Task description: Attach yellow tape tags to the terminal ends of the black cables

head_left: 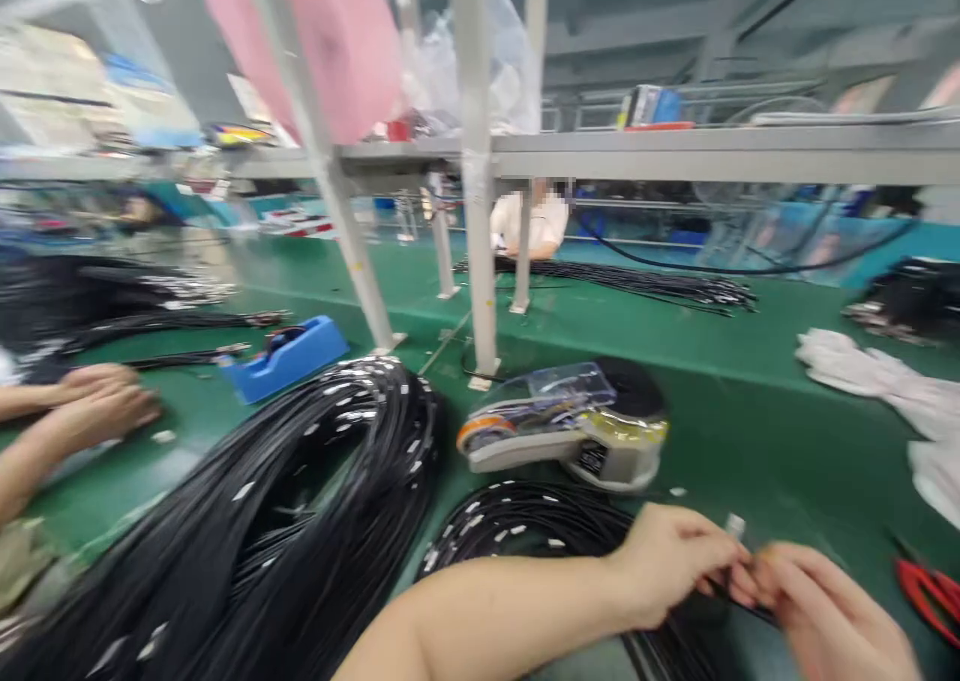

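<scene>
My left hand (679, 563) is closed, thumb and fingers pinched on a thin black cable (752, 609). Right beside it, my right hand (829, 601) is closed on the same cable, fingertips almost touching the left ones. A small white tag (736, 527) sticks up just behind the fingers; whether it is fixed to the cable I cannot tell. Under my left forearm lies a bundle of black cables (517, 511) with white labels. Behind it stands a tape dispenser (559, 436) with a grey body and clear cover.
A larger looped cable bundle (300, 501) fills the left front. Beyond it sits a blue tape holder (289, 361). A co-worker's hands (105, 406) rest at far left. Red-handled pliers (926, 596) and white gloves (877, 376) lie right. Shelf posts (476, 211) rise from the green bench (750, 411).
</scene>
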